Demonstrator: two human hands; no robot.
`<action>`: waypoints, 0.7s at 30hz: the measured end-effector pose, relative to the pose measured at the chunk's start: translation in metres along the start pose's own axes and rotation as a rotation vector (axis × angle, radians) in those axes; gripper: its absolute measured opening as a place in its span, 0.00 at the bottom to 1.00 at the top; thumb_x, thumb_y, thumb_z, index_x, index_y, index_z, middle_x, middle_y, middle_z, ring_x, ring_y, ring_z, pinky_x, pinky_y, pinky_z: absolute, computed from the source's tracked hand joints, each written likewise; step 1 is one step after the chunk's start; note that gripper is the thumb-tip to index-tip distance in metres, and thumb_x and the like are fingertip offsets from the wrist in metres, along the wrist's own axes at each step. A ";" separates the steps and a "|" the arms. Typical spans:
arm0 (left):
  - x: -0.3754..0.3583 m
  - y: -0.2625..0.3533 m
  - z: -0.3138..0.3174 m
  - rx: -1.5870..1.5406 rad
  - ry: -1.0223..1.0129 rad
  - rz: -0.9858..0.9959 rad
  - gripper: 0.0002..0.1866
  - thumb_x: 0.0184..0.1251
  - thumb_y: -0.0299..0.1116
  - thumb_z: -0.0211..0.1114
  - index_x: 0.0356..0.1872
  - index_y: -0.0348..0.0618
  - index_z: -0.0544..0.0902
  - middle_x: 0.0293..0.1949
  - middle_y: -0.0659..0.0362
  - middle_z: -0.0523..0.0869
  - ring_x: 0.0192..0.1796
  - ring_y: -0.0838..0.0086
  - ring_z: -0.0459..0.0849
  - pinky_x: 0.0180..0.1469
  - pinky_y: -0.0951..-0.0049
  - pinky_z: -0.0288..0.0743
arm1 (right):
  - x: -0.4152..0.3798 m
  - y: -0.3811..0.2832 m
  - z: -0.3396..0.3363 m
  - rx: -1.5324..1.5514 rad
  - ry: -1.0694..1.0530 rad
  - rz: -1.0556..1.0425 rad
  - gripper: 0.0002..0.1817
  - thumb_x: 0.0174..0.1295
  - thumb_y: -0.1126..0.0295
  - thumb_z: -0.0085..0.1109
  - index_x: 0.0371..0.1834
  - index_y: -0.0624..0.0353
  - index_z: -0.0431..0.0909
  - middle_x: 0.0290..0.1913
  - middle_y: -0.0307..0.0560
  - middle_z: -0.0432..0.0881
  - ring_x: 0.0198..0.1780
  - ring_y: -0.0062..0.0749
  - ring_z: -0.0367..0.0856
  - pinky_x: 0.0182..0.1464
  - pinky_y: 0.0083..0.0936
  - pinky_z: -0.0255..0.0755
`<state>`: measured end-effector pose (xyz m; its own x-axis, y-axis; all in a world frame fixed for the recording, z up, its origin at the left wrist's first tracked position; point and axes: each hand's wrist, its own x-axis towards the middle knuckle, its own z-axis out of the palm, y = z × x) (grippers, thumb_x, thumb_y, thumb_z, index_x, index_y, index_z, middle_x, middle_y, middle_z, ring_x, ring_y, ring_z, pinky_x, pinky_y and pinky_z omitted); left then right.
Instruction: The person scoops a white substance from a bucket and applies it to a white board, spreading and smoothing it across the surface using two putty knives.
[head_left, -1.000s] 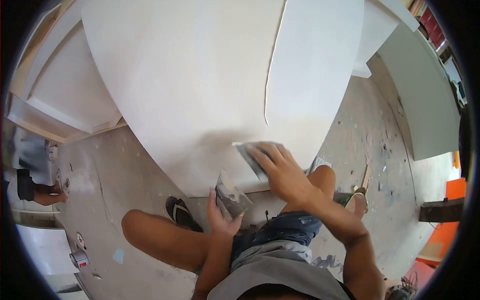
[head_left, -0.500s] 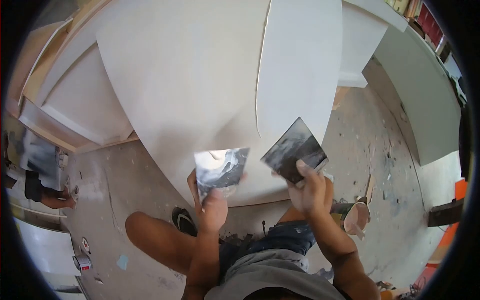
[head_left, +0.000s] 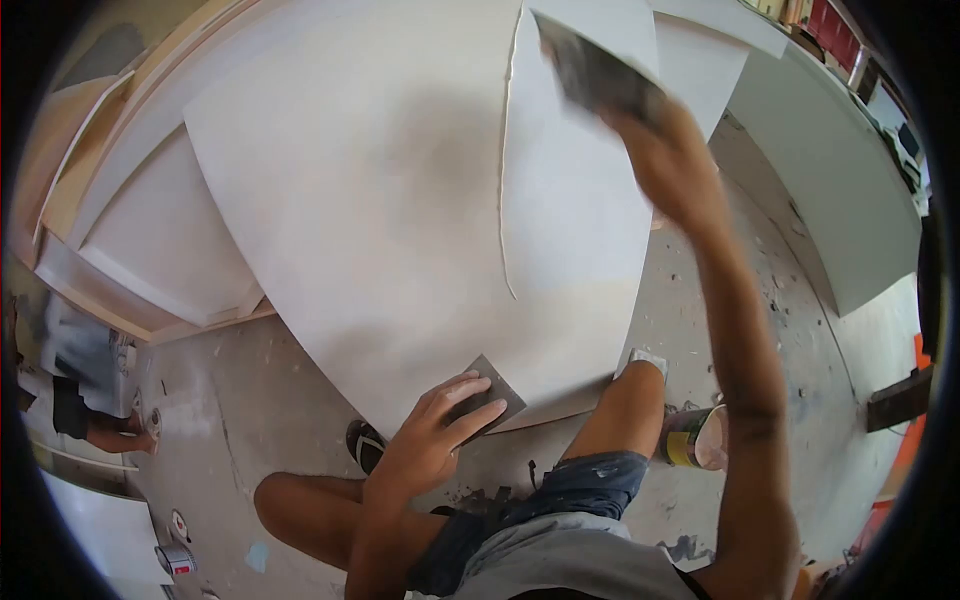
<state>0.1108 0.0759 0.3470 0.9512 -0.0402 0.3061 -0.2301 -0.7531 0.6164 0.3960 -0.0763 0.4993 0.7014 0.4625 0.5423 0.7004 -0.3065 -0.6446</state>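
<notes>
My right hand (head_left: pixel 672 165) reaches out over the far part of a large white panel (head_left: pixel 330 200), gripping a flat putty scraper (head_left: pixel 605 80) that is smeared by motion. The scraper's far corner is close to the top of a thin raised off-white ridge (head_left: pixel 503 180) that runs along the panel; whether it touches cannot be told. Near the panel's front edge, my left hand (head_left: pixel 425 440) is closed on a second square putty scraper (head_left: pixel 488 405), with fingers laid across its grey face.
An open bucket (head_left: pixel 700 438) stands on the floor beside my right knee. White framed panels (head_left: pixel 170 220) lie at the left, and a pale curved panel (head_left: pixel 820 180) at the right. Another person's legs (head_left: pixel 115 432) and a small can (head_left: pixel 175 558) are at the far left.
My right hand has swung forward with its scraper to the ridge's far end. My left hand has turned its scraper over and moved it slightly down and right.
</notes>
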 end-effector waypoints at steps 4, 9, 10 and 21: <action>-0.008 -0.010 0.006 -0.115 0.066 -0.007 0.39 0.46 0.07 0.54 0.63 0.52 0.82 0.67 0.53 0.75 0.71 0.53 0.73 0.73 0.55 0.69 | 0.092 0.003 -0.001 -0.424 0.098 -0.470 0.21 0.62 0.79 0.48 0.57 0.65 0.80 0.57 0.57 0.82 0.59 0.55 0.78 0.63 0.43 0.72; -0.018 -0.020 0.015 -0.156 0.056 -0.016 0.39 0.46 0.08 0.54 0.63 0.51 0.81 0.67 0.51 0.75 0.70 0.51 0.73 0.73 0.54 0.69 | 0.111 -0.003 0.021 -0.649 0.058 -0.483 0.21 0.60 0.81 0.46 0.56 0.66 0.81 0.57 0.58 0.82 0.59 0.56 0.77 0.64 0.43 0.71; -0.019 -0.020 0.016 -0.155 0.057 -0.020 0.39 0.46 0.08 0.54 0.63 0.51 0.81 0.67 0.51 0.75 0.70 0.51 0.73 0.73 0.54 0.69 | 0.109 0.000 0.025 -0.614 0.102 -0.529 0.21 0.60 0.81 0.46 0.55 0.67 0.81 0.55 0.59 0.82 0.58 0.57 0.78 0.64 0.44 0.71; -0.019 -0.023 0.014 -0.172 0.042 -0.059 0.39 0.44 0.08 0.53 0.62 0.47 0.82 0.67 0.48 0.76 0.69 0.50 0.75 0.70 0.57 0.72 | 0.117 -0.004 0.032 -0.635 0.054 -0.570 0.21 0.58 0.82 0.47 0.54 0.69 0.80 0.54 0.60 0.82 0.56 0.57 0.77 0.64 0.44 0.71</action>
<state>0.1013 0.0842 0.3170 0.9553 0.0310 0.2939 -0.2095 -0.6301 0.7477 0.4713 0.0060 0.5478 0.2136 0.6521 0.7275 0.8779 -0.4547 0.1499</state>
